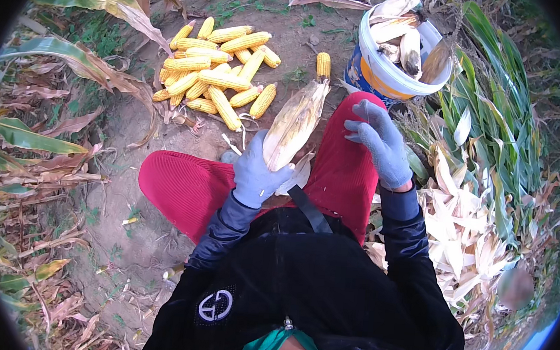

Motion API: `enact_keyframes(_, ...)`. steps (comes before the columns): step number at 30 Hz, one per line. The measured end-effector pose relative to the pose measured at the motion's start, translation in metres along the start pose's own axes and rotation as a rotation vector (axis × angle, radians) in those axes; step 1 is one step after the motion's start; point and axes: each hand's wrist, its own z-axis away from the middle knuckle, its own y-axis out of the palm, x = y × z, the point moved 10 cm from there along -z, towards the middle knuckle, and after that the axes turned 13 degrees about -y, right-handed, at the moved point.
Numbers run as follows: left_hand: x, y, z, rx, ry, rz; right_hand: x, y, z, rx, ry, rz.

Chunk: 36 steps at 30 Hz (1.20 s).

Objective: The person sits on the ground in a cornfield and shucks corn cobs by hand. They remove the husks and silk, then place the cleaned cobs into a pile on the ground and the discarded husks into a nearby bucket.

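Note:
A dry, husk-covered ear of corn is in the grip of my left hand, in a pale grey-blue knit glove. The ear tilts up and to the right, its pale base near my thumb and its darker tip pointing away. Just beyond that tip shows a bare yellow cob; whether the two touch I cannot tell. My gloved right hand hovers over my right knee with its fingers curved and apart, holding nothing. Ahead of my left hand, a pile of husked yellow corn cobs rests on the soil.
A white-rimmed blue and orange bucket holds several unhusked ears beyond my right knee. Stripped pale husks heap up at my right, beside cut green corn leaves. Dry and green corn plants border the left.

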Motion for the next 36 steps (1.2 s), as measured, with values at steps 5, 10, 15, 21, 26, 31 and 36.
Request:
enact_keyframes(5, -0.004, -0.002, 0.006, -0.089, -0.02, -0.247, -0.033, 0.067, -0.031, -0.172, -0.016, -0.041)
enact_keyframes(10, 0.025, 0.0, 0.005, 0.117, -0.051, 0.376, -0.058, 0.071, -0.034, -0.292, 0.006, -0.428)
enact_keyframes(15, 0.051, 0.033, 0.013, 0.223, -0.15, 0.47, -0.076, 0.075, -0.034, -0.216, 0.021, -0.412)
enact_keyframes(21, 0.031, -0.01, 0.002, 0.011, 0.097, -0.054, -0.067, 0.076, -0.03, -0.161, 0.069, -0.602)
enact_keyframes(26, 0.028, 0.003, -0.003, -0.011, -0.017, 0.092, -0.051, 0.076, -0.035, -0.276, -0.018, -0.706)
enact_keyframes(31, 0.058, 0.05, -0.015, 0.127, -0.218, 0.614, -0.058, 0.097, -0.049, -0.288, -0.083, -0.71)
enact_keyframes(36, 0.087, 0.104, -0.017, 0.519, -0.26, 0.523, -0.108, 0.127, -0.038, -0.518, 0.339, -1.252)
